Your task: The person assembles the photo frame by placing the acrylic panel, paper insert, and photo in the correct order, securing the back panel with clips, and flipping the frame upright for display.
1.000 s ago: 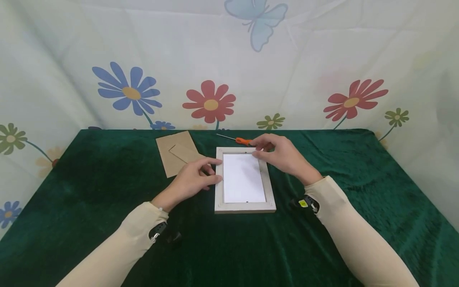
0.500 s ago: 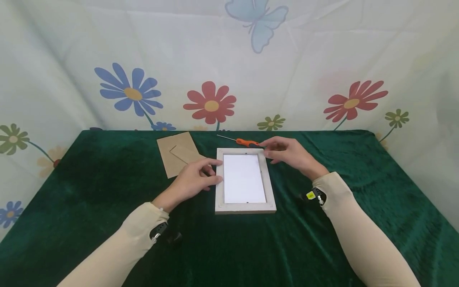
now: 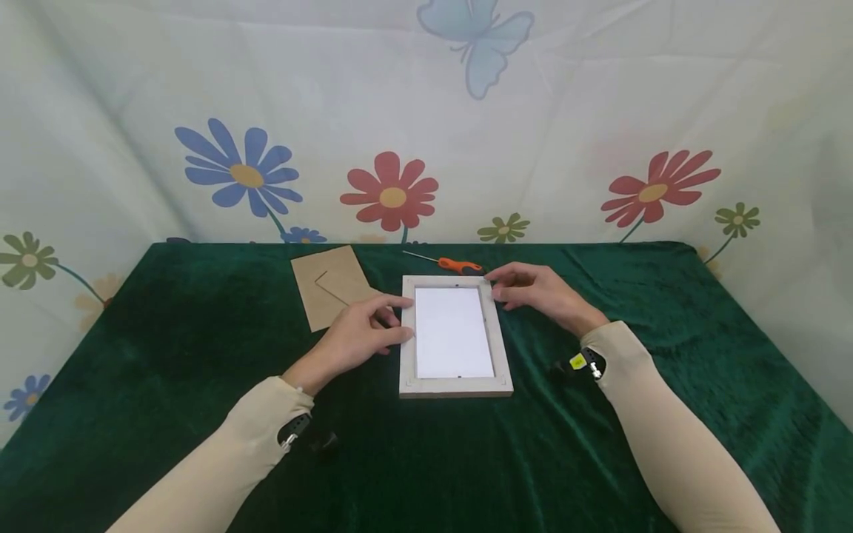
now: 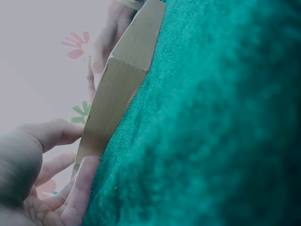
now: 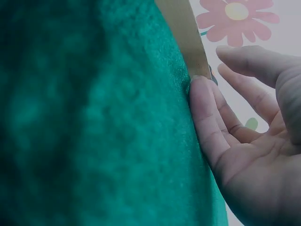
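Observation:
A whitewashed wooden picture frame lies back up on the green cloth, a plain white sheet filling its opening. Small dark metal tabs show along its inner edge. My left hand holds the left rail with thumb and fingers; in the left wrist view, a fingertip presses the outer side wall. At the upper right corner, my right hand touches the frame's outer side with its fingers. The right wrist view shows one fingertip against that wall, the thumb held apart.
Behind my left hand lies a brown backing board with a cut-out stand leg. An orange-handled screwdriver rests just beyond the frame's top edge. Green velvet cloth covers the table, and a flower-print curtain hangs behind it.
My right hand has moved right, off the frame's top edge to its upper right corner, then slightly lower. The left hand and the frame stay put.

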`<state>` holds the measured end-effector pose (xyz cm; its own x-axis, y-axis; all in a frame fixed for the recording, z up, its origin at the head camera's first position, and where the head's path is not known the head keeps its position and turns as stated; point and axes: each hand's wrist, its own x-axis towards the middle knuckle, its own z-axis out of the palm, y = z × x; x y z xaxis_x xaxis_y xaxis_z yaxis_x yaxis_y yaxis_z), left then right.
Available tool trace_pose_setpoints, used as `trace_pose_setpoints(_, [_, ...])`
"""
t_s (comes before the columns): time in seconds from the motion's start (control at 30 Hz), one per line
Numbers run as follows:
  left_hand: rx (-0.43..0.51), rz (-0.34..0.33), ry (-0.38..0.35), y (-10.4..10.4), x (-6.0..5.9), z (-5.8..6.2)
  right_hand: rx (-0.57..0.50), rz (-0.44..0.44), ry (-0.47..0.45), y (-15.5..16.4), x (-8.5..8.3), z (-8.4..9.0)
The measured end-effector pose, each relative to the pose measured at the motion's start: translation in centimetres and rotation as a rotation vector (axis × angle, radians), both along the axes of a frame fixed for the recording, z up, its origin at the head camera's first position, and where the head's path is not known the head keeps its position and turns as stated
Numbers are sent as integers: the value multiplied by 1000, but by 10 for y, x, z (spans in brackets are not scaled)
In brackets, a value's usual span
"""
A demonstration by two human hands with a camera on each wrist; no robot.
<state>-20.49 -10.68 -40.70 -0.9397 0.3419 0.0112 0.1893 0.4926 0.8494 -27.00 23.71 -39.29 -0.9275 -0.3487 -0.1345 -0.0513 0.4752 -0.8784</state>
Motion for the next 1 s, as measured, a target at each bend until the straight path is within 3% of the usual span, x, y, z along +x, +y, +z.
trace_pose_setpoints(1.0, [-5, 7, 2, 0, 0, -1, 46, -1, 2, 0, 0, -4])
